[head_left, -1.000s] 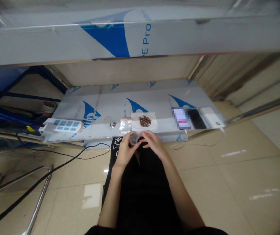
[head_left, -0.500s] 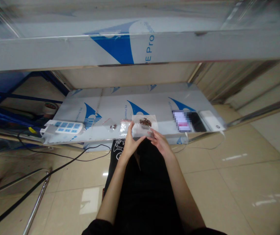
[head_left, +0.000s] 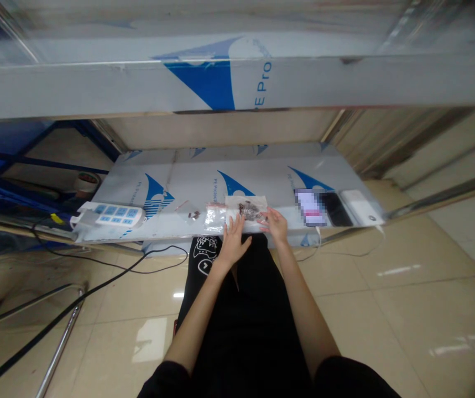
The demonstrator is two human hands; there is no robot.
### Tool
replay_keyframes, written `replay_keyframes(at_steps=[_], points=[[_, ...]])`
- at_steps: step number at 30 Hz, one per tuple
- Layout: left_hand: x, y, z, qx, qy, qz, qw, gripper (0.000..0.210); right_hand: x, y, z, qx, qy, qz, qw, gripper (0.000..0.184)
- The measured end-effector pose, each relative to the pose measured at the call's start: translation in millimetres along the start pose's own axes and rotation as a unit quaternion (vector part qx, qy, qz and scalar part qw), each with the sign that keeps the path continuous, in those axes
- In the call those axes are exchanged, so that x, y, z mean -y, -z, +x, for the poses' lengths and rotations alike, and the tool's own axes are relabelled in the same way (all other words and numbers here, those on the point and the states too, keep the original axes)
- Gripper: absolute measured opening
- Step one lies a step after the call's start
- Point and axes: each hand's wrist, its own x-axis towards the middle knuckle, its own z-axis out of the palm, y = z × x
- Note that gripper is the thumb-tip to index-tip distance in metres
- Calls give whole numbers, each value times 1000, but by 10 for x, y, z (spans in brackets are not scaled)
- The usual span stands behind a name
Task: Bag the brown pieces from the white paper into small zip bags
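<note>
A white, partly see-through square sheet or bag [head_left: 237, 200] lies near the front edge of the shelf. Small brown pieces [head_left: 251, 211] show on it, partly veiled by clear plastic. My left hand [head_left: 234, 241] rests with its fingers stretched out over the near left part of it. At its right edge, my right hand [head_left: 276, 224] has its fingers bent together on the plastic. Just left of my left hand is a small clear zip bag [head_left: 214, 218]. Further left, a few dark pieces [head_left: 194, 214] lie on or in another clear bag.
A white power strip [head_left: 116, 214] lies at the shelf's left end. To the right are a lit phone [head_left: 311, 208], a dark phone [head_left: 335, 209] and a white device [head_left: 360, 207] with cables. An upper ledge [head_left: 116, 88] crosses above. Black cables [head_left: 108, 271] hang at left.
My left hand has moved from the near left corner onto the square, fingers flattening. My right hand has shifted right to its right edge. The brown pieces look greyer and more covered.
</note>
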Motion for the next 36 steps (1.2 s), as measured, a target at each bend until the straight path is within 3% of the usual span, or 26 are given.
replay_keyframes(at_steps=[12,31,36], points=[[112,-137,105,56,3,59,997,66,-57,-80,74,-13,29,-13,999,52],[158,-146,112,55,13,57,997,63,44,-93,62,-42,70,-53,995,50],[100,-99,80,18,28,1,999,56,136,-92,-17,-53,133,-44,989,50]])
